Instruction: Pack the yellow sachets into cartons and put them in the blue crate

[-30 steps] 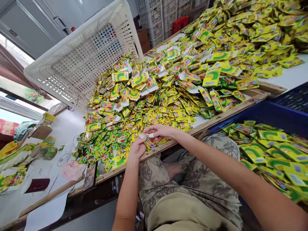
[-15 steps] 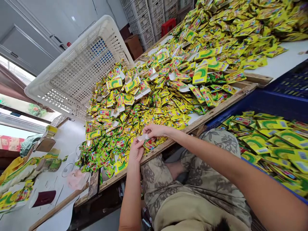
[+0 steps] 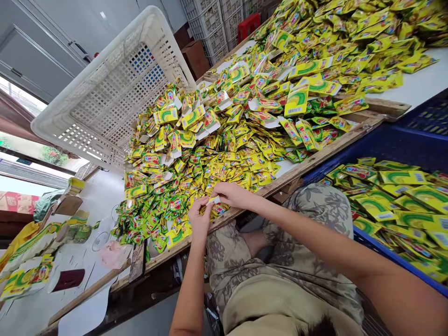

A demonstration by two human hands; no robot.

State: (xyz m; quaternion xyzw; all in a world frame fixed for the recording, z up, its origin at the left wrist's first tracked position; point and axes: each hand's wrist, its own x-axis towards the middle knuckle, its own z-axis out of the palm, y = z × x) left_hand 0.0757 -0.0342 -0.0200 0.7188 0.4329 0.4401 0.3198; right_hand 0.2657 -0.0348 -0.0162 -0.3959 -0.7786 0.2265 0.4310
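At the wooden edge of the table, my left hand (image 3: 199, 217) is closed on one end of a small yellow carton (image 3: 214, 200) with a white flap showing. My right hand (image 3: 231, 194) pinches the same carton from the other side, its fingertips partly hidden behind the flap. Around and behind both hands spreads a heap of small yellow sachets (image 3: 227, 168), with green sachets (image 3: 147, 212) to the left. Several open yellow cartons (image 3: 192, 116) lie on top of the heap, white flaps out.
A tilted white plastic basket (image 3: 105, 98) stands behind the heap at left. On the right, a blue crate (image 3: 353, 151) holds filled-looking yellow cartons (image 3: 395, 196). A wooden rail (image 3: 297, 172) borders the table. Flat cartons (image 3: 28, 284) and a clear jar (image 3: 80, 233) sit far left.
Both hands stay at the table edge with the carton. My right hand has shifted over it, and the white flap now sits lower between the fingers. The view has shifted slightly.
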